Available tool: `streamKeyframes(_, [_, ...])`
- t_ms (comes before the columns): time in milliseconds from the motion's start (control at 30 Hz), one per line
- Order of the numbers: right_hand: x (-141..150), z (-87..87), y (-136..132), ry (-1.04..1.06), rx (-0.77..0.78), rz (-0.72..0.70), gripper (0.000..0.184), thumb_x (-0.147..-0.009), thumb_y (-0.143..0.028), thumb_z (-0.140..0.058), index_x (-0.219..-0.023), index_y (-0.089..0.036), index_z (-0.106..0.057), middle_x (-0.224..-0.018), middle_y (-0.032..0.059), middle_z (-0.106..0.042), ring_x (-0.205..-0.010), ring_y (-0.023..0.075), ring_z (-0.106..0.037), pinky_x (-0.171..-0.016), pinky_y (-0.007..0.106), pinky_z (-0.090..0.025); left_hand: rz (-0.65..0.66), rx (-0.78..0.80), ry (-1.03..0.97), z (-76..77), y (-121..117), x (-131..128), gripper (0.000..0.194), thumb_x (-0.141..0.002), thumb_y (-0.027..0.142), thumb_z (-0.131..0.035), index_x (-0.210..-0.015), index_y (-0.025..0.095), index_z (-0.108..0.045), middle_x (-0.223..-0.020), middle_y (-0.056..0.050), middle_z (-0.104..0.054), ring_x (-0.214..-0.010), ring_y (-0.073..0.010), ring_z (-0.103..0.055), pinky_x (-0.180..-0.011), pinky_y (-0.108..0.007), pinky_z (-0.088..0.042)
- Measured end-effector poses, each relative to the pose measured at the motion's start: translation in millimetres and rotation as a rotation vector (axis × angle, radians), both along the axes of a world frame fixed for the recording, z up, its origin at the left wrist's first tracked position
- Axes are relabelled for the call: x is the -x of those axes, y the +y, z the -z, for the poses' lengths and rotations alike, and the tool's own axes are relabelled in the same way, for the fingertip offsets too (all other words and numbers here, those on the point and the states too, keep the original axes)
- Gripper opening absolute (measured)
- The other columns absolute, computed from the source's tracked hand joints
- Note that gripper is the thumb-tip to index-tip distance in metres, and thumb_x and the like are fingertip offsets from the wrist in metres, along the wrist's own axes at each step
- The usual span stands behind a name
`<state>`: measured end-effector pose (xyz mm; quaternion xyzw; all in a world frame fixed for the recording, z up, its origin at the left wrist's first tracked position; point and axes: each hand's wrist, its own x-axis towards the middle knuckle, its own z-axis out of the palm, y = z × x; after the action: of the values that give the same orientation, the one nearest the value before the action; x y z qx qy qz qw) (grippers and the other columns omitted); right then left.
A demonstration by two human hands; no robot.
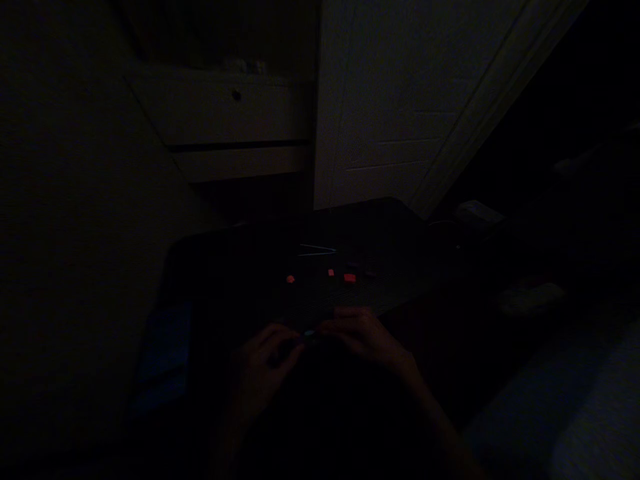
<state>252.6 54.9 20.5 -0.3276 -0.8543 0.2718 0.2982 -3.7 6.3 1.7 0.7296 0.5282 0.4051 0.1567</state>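
The picture is very dark. Over the near part of the dark tabletop [320,293], my left hand [267,357] and my right hand [367,337] come together, fingertips pinched. Between them is a small piece with a pale bluish-green spot [309,333]; its kind is too dark to make out. Both hands seem to hold it, one from each side. Just beyond them lie a small reddish piece [291,279], a tiny pink block [331,273] and a larger red block [349,278]. Farther back are two thin pale prongs in a V [320,253], like tweezers.
Faint dark pieces [369,273] lie right of the red block. A bluish flat panel [163,357] is at the left. Behind the table stand a drawer unit [240,117] and a pale panel [370,133]. Light cloth [565,407] shows at lower right.
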Motion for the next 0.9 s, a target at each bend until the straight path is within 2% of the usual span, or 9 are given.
streamKeyframes(133, [6, -1.4, -3, 0.07, 0.01, -0.002, 0.037, -0.114, -0.042, -0.056, -0.118, -0.019, -0.084, -0.088, 0.0056, -0.076, -0.075, 0.015, -0.069, -0.067, 0.025, -0.048, -0.052, -0.015, 0.0, -5.6, 1, -3, 0.009, -0.094, 0.029, -0.072, -0.099, 0.028, -0.079, -0.096, 0.004, -0.083, -0.058, -0.0107, -0.067, -0.068, -0.023, -0.059])
streamKeyframes(267, [12, -5.0, -5, 0.095, 0.027, -0.026, 0.037, -0.114, -0.043, -0.055, -0.118, -0.02, -0.084, -0.086, 0.0045, -0.074, -0.074, 0.0147, -0.068, -0.067, 0.025, -0.047, -0.069, 0.007, 0.022, -2.8, 1, -4, 0.01, -0.093, 0.029, -0.071, -0.096, 0.026, -0.08, -0.089, 0.002, -0.08, -0.052, -0.0105, -0.062, -0.055, -0.022, -0.054])
streamKeyframes(367, [16, -3.0, -6, 0.115, 0.01, -0.042, 0.035, -0.114, -0.041, -0.056, -0.12, -0.021, -0.084, -0.089, 0.0048, -0.076, -0.077, 0.0151, -0.069, -0.07, 0.025, -0.048, -0.063, 0.006, 0.024, 2.1, 1, -3, 0.011, -0.093, 0.032, -0.072, -0.094, 0.026, -0.081, -0.09, 0.0, -0.08, -0.057, -0.0128, -0.068, -0.054, -0.022, -0.054])
streamKeyframes(533, [19, 3.1, -5, 0.059, 0.004, -0.03, 0.027, -0.112, -0.033, -0.061, -0.122, -0.022, -0.083, -0.09, 0.0044, -0.076, -0.076, 0.0152, -0.068, -0.069, 0.025, -0.047, -0.062, 0.01, 0.052, 4.3, 2, -2, 0.012, -0.093, 0.036, -0.075, -0.095, 0.027, -0.083, -0.093, -0.001, -0.082, -0.074, -0.019, -0.079, -0.064, -0.026, -0.061])
streamKeyframes(733, [10, 4.0, -5, 0.015, 0.009, -0.014, 0.023, -0.11, -0.026, -0.064, -0.12, -0.022, -0.084, -0.092, 0.005, -0.077, -0.079, 0.0161, -0.071, -0.07, 0.025, -0.048, -0.067, 0.068, 0.028, 5.3, 0, -2, 0.012, -0.091, 0.039, -0.079, -0.097, 0.03, -0.084, -0.098, -0.001, -0.082, -0.07, -0.0179, -0.077, -0.064, -0.028, -0.061])
streamKeyframes(900, [7, 0.5, -5, 0.04, 0.014, -0.009, 0.023, -0.111, -0.027, -0.062, -0.118, -0.021, -0.084, -0.092, 0.0053, -0.078, -0.079, 0.016, -0.071, -0.07, 0.025, -0.048, -0.032, 0.078, 0.007, 4.3, 0, -1, 0.011, -0.093, 0.039, -0.077, -0.097, 0.031, -0.085, -0.099, 0.0, -0.081, -0.076, -0.0185, -0.078, -0.068, -0.028, -0.063])
